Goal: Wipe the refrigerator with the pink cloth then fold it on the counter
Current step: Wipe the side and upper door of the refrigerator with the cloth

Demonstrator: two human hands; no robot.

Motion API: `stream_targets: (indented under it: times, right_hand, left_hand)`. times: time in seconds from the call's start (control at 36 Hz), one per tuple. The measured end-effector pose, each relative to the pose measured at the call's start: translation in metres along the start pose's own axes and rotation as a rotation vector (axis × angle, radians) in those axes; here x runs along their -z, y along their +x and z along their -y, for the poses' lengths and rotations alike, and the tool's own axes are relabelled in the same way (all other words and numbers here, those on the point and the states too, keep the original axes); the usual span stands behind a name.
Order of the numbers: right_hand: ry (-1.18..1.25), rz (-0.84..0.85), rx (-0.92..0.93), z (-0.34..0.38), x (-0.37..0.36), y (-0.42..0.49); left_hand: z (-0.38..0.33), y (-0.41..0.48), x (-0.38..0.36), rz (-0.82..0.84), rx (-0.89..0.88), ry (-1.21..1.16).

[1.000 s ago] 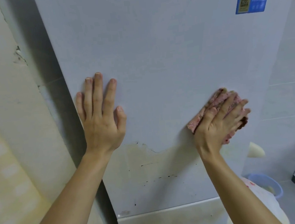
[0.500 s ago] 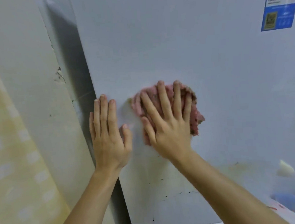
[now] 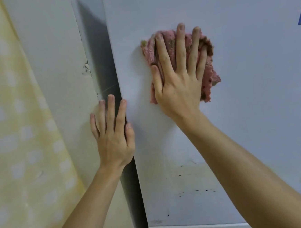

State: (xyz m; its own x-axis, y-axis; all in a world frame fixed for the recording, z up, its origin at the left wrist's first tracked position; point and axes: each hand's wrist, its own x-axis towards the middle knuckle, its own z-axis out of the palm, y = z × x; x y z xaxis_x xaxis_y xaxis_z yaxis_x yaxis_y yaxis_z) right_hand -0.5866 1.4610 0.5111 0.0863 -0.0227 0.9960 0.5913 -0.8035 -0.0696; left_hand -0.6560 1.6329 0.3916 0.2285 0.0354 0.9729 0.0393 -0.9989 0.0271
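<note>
While the right hand presses flat with fingers spread on the pink cloth, the cloth is bunched under palm and fingers against the refrigerator door. Left hand, fingers straight, holds nothing at the door's left edge.

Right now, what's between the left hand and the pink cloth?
Only bare refrigerator door: nothing lies between the left hand at its edge and the pink cloth under the right hand. Head view shows it.

Bunched pink cloth pressed flat against pale refrigerator door.
</note>
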Motion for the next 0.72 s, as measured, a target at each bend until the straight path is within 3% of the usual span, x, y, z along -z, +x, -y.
stream_targets:
  times: [0.11, 0.28, 0.36, 0.53, 0.72]
  right_hand:
    - [0.022, 0.012, 0.044, 0.009, -0.002, -0.03]
    - [0.041, 0.334, 0.341, -0.004, 0.001, -0.179]
    - [-0.004, 0.406, 0.424, -0.018, 0.004, -0.21]
    - [0.013, 0.364, 0.305, 0.0, 0.001, -0.174]
    - [0.064, 0.105, 0.134, 0.047, -0.014, -0.039]
  left_hand:
    - [0.008, -0.006, -0.003, 0.014, -0.002, 0.016]
    - [0.02, -0.019, -0.007, 0.035, 0.04, 0.021]
    - [0.03, -0.027, -0.009, 0.045, 0.04, 0.019]
    - [0.036, -0.032, -0.016, 0.026, 0.019, -0.02]
    - [0.04, -0.034, -0.024, -0.017, 0.011, -0.039]
